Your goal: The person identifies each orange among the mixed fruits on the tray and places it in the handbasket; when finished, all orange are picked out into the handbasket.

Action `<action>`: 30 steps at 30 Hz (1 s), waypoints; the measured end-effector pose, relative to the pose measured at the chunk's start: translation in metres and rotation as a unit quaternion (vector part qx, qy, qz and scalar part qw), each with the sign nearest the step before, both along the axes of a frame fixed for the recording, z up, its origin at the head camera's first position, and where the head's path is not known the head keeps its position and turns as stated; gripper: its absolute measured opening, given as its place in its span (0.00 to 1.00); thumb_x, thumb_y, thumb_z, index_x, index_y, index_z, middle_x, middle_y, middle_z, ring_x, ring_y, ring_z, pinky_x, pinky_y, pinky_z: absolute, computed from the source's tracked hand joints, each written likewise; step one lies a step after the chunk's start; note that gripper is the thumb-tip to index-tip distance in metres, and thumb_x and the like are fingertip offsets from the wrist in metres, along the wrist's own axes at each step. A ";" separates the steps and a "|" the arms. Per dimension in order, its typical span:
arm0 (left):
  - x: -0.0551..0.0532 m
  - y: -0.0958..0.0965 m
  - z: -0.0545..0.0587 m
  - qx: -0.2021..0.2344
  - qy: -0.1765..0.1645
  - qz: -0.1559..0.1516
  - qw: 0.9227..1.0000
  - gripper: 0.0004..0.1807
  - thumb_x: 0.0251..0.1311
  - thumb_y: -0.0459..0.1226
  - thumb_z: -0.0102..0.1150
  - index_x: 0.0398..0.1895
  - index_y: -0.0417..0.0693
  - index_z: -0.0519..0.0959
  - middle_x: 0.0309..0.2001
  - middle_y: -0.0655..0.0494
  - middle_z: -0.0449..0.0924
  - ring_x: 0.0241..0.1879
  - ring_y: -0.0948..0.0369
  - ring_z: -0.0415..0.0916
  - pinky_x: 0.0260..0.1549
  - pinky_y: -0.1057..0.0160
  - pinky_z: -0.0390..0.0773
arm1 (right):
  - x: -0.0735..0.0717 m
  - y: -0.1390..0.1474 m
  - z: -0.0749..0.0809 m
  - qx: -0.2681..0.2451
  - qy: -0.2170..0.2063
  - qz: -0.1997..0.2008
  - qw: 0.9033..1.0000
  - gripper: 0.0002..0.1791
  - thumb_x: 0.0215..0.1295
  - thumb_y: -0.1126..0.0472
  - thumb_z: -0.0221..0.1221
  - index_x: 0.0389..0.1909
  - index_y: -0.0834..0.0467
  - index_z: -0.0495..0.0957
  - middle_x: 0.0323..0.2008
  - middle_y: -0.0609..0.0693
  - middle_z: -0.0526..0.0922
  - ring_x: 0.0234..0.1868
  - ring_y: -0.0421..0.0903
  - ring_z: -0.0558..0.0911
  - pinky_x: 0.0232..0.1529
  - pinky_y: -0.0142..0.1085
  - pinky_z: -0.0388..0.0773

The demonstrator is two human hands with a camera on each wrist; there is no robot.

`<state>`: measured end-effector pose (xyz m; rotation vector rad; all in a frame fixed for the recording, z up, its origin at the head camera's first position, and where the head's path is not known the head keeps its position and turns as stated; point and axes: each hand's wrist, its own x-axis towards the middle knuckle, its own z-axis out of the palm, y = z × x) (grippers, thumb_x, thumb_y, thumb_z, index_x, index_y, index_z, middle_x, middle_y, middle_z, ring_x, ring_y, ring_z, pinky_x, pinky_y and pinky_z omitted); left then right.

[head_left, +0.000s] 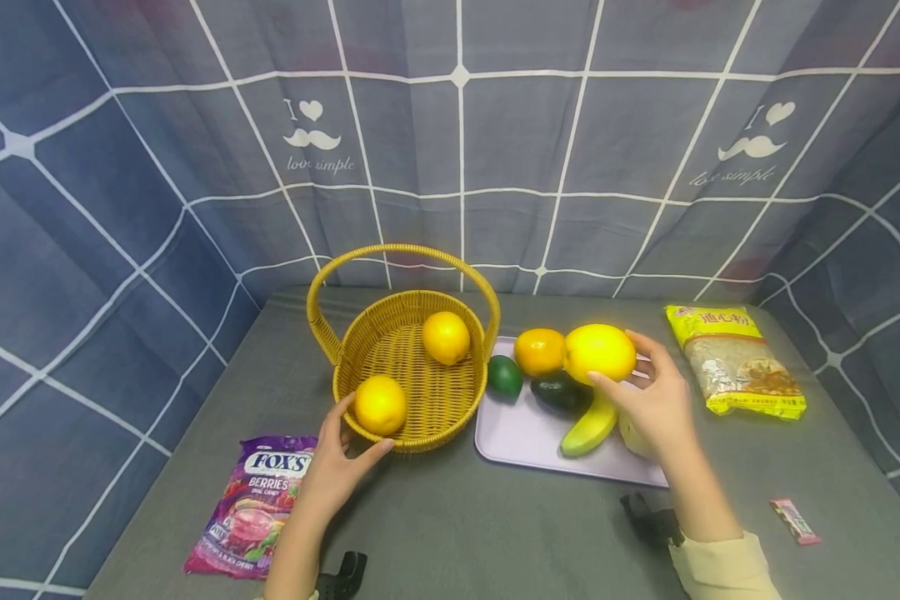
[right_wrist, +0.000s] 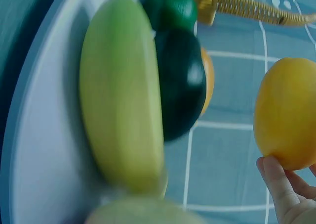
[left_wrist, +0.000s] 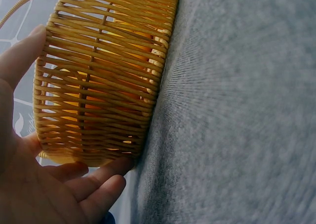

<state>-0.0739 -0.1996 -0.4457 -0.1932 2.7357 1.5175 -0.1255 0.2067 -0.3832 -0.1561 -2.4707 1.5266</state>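
My left hand point(head_left: 333, 475) grips the near left side of a yellow wicker basket point(head_left: 420, 404), thumb at the rim and other fingers along the woven wall point(left_wrist: 98, 85). Inside the basket lie two round yellow-orange fruits, one point(head_left: 380, 405) near that hand and one point(head_left: 446, 337) at the back right. My right hand point(head_left: 660, 400) holds a yellow lemon point(head_left: 600, 353) by its right end, raised above a pale lilac tray point(head_left: 521, 442). On the tray are an orange point(head_left: 537, 352), a small green fruit point(head_left: 504, 377), a dark avocado point(head_left: 559, 392), a banana point(head_left: 591, 428) and a pale fruit point(right_wrist: 143, 213) partly hidden by my hand.
A purple bag of Fox's candy point(head_left: 251, 508) lies left of the basket, beside my left forearm. To the right of the tray are a yellow food packet point(head_left: 738, 362) and a small pink wrapper point(head_left: 795, 522). The basket's tall handle point(head_left: 405, 249) arches over it.
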 end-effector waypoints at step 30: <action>-0.001 0.000 0.000 0.001 -0.001 0.000 1.000 0.52 0.51 0.59 0.67 0.74 0.60 0.49 0.73 0.43 0.49 0.64 0.39 0.63 0.60 0.37 0.63 | -0.001 -0.121 -0.024 -0.030 0.049 0.181 0.982 0.42 0.42 0.54 0.77 0.62 0.51 0.71 0.58 0.50 0.74 0.51 0.49 0.78 0.49 0.44 0.79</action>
